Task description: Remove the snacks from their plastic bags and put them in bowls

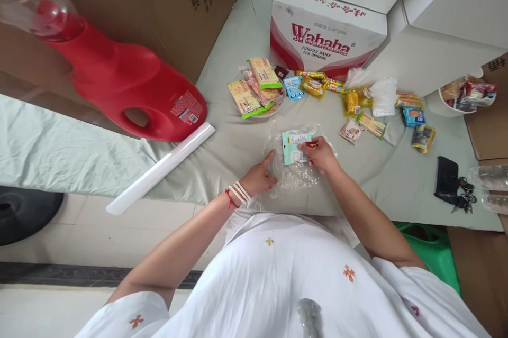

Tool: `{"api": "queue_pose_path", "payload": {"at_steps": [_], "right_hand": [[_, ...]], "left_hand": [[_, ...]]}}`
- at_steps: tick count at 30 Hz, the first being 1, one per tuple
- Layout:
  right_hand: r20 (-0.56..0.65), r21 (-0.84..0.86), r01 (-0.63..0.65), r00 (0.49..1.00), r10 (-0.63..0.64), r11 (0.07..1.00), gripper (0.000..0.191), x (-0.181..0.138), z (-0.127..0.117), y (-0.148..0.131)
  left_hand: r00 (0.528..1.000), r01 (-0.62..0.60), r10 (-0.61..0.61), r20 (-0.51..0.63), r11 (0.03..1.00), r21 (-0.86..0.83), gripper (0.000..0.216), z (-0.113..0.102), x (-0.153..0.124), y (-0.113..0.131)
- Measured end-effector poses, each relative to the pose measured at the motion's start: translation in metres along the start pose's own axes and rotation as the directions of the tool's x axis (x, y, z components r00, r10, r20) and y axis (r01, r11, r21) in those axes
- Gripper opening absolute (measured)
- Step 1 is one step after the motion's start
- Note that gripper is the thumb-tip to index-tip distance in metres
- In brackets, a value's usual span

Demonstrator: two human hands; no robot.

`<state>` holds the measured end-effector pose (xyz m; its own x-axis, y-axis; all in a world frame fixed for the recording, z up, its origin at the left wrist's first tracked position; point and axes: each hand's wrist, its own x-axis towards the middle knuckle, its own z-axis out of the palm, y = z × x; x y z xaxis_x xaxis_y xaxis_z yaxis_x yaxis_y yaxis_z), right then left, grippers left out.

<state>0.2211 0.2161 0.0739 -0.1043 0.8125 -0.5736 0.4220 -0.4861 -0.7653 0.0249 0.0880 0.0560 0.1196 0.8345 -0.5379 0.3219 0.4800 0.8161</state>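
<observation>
A clear plastic bag (pixel 299 176) lies spread on the cloth in front of me. Over it, my right hand (pixel 323 157) is closed on the edge of a mint-green snack packet (pixel 291 154) with a printed label. Something small and red shows by its fingers; its kind is unclear. My left hand (pixel 257 176), with beaded bracelets at the wrist, is at the bag's left side, index finger stretched out and thumb apart, holding nothing. Whether it touches the film is hard to tell. Just behind the bag stands a bowl (pixel 273 111) heaped with wrapped crackers (pixel 243 96).
Several wrapped snacks (pixel 357 101) lie right of the bowl, before a Wahaha water carton (pixel 325 36). A white tub (pixel 450 102) of snacks and keys (pixel 464 195) are at right. A red detergent bottle (pixel 135 79) and a white tube (pixel 162 169) are at left.
</observation>
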Motion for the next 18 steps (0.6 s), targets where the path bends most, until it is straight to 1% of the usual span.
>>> {"api": "queue_pose_path", "payload": {"at_steps": [2,4,6,7,8,9,10,11,13,14,15,16,17,18], "right_hand": [[-0.019,-0.135,0.052,0.998,-0.055,0.990,0.047,0.000,-0.002,0.012],[-0.037,-0.343,0.116,0.990,-0.137,0.932,0.057,-0.005,-0.012,0.014],[-0.063,-0.564,0.195,0.959,-0.278,0.802,0.075,-0.015,-0.023,0.008],[-0.056,-0.650,0.244,0.929,-0.366,0.719,0.082,-0.020,-0.027,0.004],[-0.024,-0.710,0.301,0.893,-0.450,0.636,0.085,-0.025,-0.029,-0.001],[0.038,-0.745,0.370,0.854,-0.519,0.555,0.083,-0.029,-0.029,-0.005],[0.133,-0.759,0.450,0.815,-0.564,0.471,0.077,-0.031,-0.027,-0.009],[0.250,-0.757,0.530,0.775,-0.580,0.382,0.071,-0.030,-0.022,-0.011],[0.464,-0.735,0.646,0.702,-0.541,0.208,0.064,-0.024,-0.010,-0.014],[0.533,-0.726,0.675,0.676,-0.508,0.136,0.063,-0.019,-0.005,-0.015],[0.574,-0.720,0.688,0.660,-0.486,0.084,0.065,-0.015,-0.001,-0.016],[0.588,-0.718,0.694,0.648,-0.484,0.058,0.067,-0.011,0.000,-0.017],[0.584,-0.711,0.701,0.635,-0.506,0.059,0.070,-0.010,-0.003,-0.017],[0.570,-0.694,0.715,0.615,-0.545,0.081,0.071,-0.011,-0.009,-0.017]], "left_hand": [[1.000,0.008,-0.008,-0.005,1.000,-0.019,0.105,0.001,-0.001,0.001],[1.000,0.015,-0.015,-0.016,0.999,-0.031,0.106,0.001,-0.002,0.002],[1.000,0.018,-0.019,-0.025,0.999,-0.041,0.106,0.002,-0.003,0.003],[0.999,0.016,-0.017,-0.027,0.999,-0.043,0.106,0.003,-0.003,0.002],[1.000,0.013,-0.014,-0.028,0.999,-0.041,0.107,0.003,-0.003,0.002],[0.999,0.009,-0.010,-0.031,0.999,-0.037,0.107,0.004,-0.002,0.002],[0.999,0.003,-0.004,-0.035,0.999,-0.033,0.108,0.004,-0.002,0.001],[0.999,-0.002,0.001,-0.040,1.000,-0.030,0.107,0.004,-0.002,0.001],[0.999,0.000,-0.001,-0.051,1.000,-0.025,0.105,0.003,-0.004,0.000],[0.998,0.004,-0.005,-0.055,1.000,-0.023,0.103,0.002,-0.006,0.001],[0.998,0.007,-0.008,-0.059,1.000,-0.023,0.101,0.000,-0.008,0.001],[0.998,0.008,-0.009,-0.061,1.000,-0.022,0.100,-0.002,-0.012,0.002],[0.998,0.003,-0.004,-0.066,1.000,-0.021,0.098,-0.005,-0.016,0.003],[0.996,-0.014,0.013,-0.083,1.000,-0.016,0.096,-0.007,-0.021,0.003]]}}
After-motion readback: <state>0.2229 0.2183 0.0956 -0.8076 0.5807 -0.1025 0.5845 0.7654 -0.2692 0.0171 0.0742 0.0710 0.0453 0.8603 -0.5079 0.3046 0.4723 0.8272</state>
